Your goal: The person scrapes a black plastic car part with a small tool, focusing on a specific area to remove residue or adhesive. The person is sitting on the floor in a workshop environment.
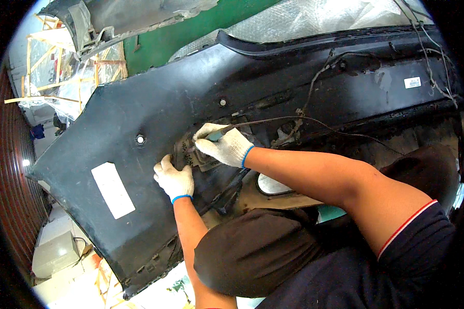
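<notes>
A large black plastic car bumper (175,98) lies in front of me with its inner side up. My right hand (227,148), in a white knit glove with a blue cuff, is closed round the green handle of a soldering iron (219,134). A dark cord runs from the handle's end off to the right. The iron's tip is hidden by the fingers, over a rough, scuffed patch (183,149) with small holes. My left hand (174,177), gloved alike, rests on the bumper just below that patch, fingers apart and holding nothing.
A white paper label (112,190) is stuck on the bumper at the left. Another dark bumper part (154,18) lies at the far left. Bubble wrap (314,20) covers the far side. Wiring (314,85) crosses the right side. My dark-clothed knee (258,252) is close to the near edge.
</notes>
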Demonstrator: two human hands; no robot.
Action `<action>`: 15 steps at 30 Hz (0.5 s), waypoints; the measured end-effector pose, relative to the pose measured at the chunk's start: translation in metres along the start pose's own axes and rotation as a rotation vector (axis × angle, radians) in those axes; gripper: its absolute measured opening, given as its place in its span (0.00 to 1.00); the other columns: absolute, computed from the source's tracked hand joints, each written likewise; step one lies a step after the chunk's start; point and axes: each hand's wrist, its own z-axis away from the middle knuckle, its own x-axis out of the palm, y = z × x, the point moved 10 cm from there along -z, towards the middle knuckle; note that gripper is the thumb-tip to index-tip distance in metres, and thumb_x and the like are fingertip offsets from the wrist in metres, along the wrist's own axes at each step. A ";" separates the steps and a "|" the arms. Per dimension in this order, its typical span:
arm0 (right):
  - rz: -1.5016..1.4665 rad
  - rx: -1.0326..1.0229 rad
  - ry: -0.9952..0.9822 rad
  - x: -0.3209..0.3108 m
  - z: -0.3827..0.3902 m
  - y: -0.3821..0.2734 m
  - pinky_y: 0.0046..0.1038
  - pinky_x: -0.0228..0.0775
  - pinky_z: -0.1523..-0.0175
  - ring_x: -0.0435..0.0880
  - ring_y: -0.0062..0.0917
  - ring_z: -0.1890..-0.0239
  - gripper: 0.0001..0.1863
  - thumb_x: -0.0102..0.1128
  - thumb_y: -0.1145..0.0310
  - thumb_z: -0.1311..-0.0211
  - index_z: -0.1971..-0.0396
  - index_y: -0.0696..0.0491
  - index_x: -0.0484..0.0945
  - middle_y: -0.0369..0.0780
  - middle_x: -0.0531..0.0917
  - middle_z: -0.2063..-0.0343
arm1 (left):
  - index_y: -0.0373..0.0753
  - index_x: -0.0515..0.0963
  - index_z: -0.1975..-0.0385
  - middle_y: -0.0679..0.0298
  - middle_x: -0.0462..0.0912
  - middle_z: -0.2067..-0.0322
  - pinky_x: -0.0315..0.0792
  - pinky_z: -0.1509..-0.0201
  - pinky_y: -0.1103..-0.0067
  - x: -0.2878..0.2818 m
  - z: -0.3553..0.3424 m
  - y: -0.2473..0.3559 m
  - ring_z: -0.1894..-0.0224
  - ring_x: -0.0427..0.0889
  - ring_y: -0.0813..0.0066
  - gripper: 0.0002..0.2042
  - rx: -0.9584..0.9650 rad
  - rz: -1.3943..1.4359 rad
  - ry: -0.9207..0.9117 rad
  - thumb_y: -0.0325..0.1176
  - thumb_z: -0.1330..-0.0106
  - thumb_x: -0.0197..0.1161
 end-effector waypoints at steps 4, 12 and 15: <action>0.038 -0.001 -0.012 0.002 -0.001 -0.002 0.30 0.81 0.51 0.89 0.22 0.58 0.09 0.68 0.66 0.27 0.54 0.54 0.86 0.39 0.90 0.60 | 0.41 0.80 0.38 0.48 0.76 0.41 0.72 0.32 0.52 -0.001 0.000 0.001 0.38 0.73 0.40 0.32 0.006 0.006 0.000 0.33 0.49 0.75; 0.054 -0.007 -0.032 0.003 -0.001 -0.001 0.31 0.82 0.49 0.90 0.26 0.57 0.09 0.68 0.66 0.27 0.53 0.53 0.86 0.40 0.90 0.59 | 0.42 0.80 0.38 0.48 0.76 0.41 0.72 0.32 0.52 0.003 -0.002 -0.003 0.38 0.73 0.40 0.32 0.007 -0.013 0.001 0.35 0.49 0.75; 0.037 -0.065 -0.040 0.004 0.001 -0.006 0.31 0.82 0.48 0.89 0.27 0.56 0.09 0.68 0.67 0.27 0.53 0.53 0.86 0.41 0.90 0.58 | 0.43 0.80 0.36 0.48 0.76 0.38 0.71 0.29 0.53 0.004 -0.002 -0.003 0.36 0.73 0.40 0.35 -0.019 -0.019 -0.037 0.37 0.49 0.76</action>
